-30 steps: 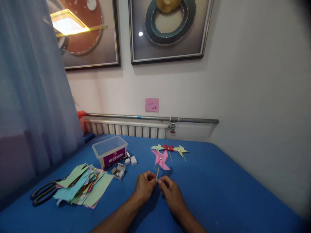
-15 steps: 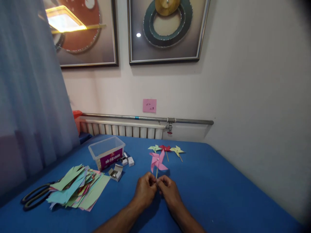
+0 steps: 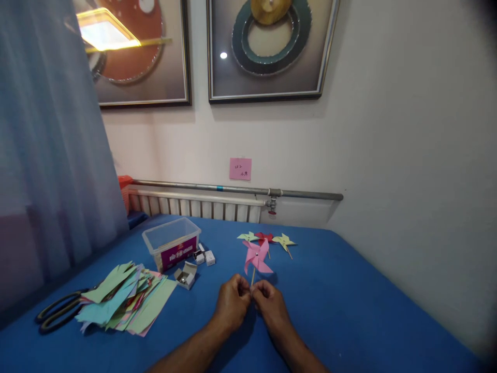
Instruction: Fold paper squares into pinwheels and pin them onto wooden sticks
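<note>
A pink paper pinwheel (image 3: 257,255) on a thin wooden stick stands upright between my hands, its blades spread above my fingers. My left hand (image 3: 233,302) pinches the lower stick from the left. From the right, my right hand (image 3: 268,304) pinches the same stick, its fingertips close to the left ones. The stick's bottom end is hidden by the fingers. Just behind it lie a pale green pinwheel (image 3: 248,237), a red pinwheel (image 3: 262,237) and a yellow pinwheel (image 3: 283,241) on the blue table.
Left on the blue table (image 3: 337,305) are a clear plastic box (image 3: 171,230) with a purple label, small white boxes (image 3: 186,276), a pile of coloured paper (image 3: 116,303) and black-handled scissors (image 3: 58,313). A radiator (image 3: 194,207) and pipe run behind.
The pink pinwheel has tilted slightly to the right, and its blades have turned a little. Both hands keep their pinch on the stick. The view has shifted slightly.
</note>
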A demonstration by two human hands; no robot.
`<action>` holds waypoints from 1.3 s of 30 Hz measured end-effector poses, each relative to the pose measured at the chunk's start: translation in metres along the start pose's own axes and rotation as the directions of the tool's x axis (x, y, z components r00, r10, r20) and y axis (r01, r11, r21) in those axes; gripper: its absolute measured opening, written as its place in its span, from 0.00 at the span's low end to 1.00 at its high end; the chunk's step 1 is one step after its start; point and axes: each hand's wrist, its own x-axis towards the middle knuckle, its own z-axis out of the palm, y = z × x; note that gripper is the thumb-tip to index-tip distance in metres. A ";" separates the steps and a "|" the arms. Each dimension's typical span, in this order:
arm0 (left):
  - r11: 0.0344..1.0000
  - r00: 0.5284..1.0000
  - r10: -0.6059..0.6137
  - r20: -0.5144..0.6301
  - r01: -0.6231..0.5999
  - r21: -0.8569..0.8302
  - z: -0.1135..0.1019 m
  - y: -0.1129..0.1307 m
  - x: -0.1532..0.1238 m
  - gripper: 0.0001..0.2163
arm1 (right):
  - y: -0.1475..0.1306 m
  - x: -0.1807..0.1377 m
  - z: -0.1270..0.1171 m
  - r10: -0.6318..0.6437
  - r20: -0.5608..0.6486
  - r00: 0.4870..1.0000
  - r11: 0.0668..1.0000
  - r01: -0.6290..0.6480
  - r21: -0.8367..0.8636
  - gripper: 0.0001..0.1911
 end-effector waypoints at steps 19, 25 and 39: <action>0.950 0.979 0.197 0.055 -0.204 0.235 -0.005 0.002 -0.008 0.05 | 0.003 0.001 0.003 -0.049 -0.029 0.998 0.999 0.049 -0.009 0.08; 0.931 0.964 0.197 0.180 -0.242 0.275 -0.007 0.002 -0.012 0.05 | 0.000 0.036 -0.044 -0.036 -0.119 0.992 0.875 -0.027 -0.484 0.11; 0.840 0.929 0.187 0.319 -0.320 0.438 -0.005 -0.008 -0.006 0.04 | -0.005 0.137 -0.203 0.153 -0.344 0.927 0.401 -0.376 -0.835 0.15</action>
